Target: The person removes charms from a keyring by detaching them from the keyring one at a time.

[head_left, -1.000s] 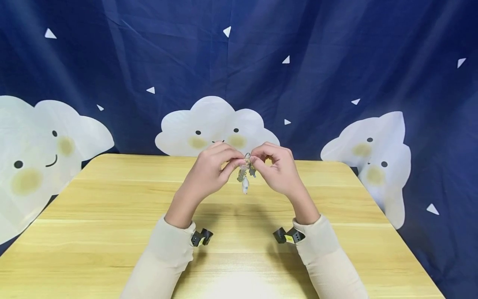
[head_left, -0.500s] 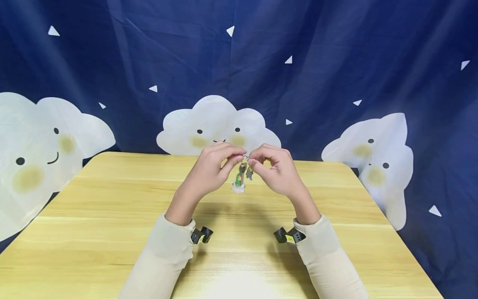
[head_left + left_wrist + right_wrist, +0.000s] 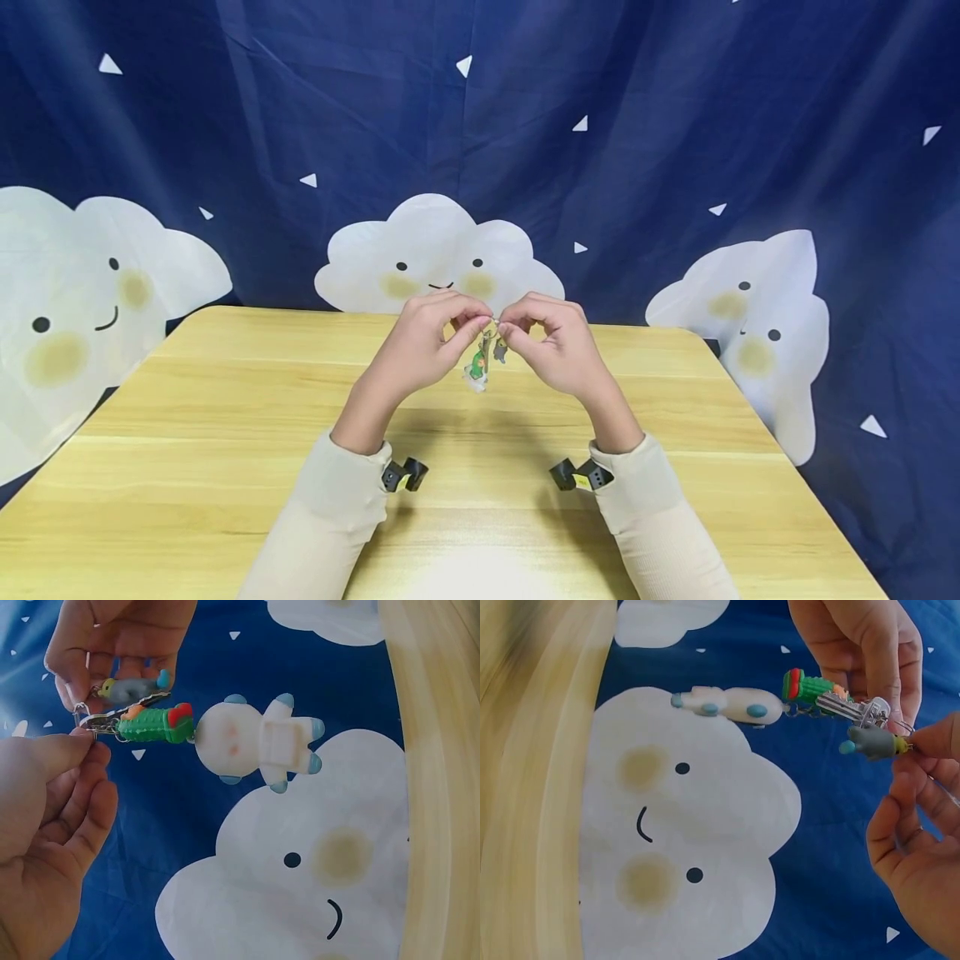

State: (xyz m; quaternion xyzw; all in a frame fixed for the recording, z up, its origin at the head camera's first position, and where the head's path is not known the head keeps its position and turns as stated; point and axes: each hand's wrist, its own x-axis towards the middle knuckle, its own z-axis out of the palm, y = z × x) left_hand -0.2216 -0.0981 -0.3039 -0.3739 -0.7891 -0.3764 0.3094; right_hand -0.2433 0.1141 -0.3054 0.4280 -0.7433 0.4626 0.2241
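My left hand (image 3: 435, 337) pinches a thin metal ring (image 3: 82, 712) between thumb and index finger, above the table. Facing it, my right hand (image 3: 551, 337) pinches the ring's other side, close to a small grey figure (image 3: 874, 741) with a blue tip. From the ring hang a silver key (image 3: 841, 706), a green figure (image 3: 154, 725) with red on it, and a white figure (image 3: 229, 740) with light blue parts. In the right wrist view the key lies between the green and grey figures. The fingertips hide part of the ring.
The light wooden table (image 3: 480, 467) spreads below both hands. Behind it hangs a dark blue curtain (image 3: 375, 108) with smiling white clouds and small white triangles. A small black camera sits on each wrist (image 3: 405, 475).
The hanging figures have turned and swung; the green one, out of sight a second ago, shows now. Both hands have stayed almost in place, their fingertips shifting slightly at the ring.
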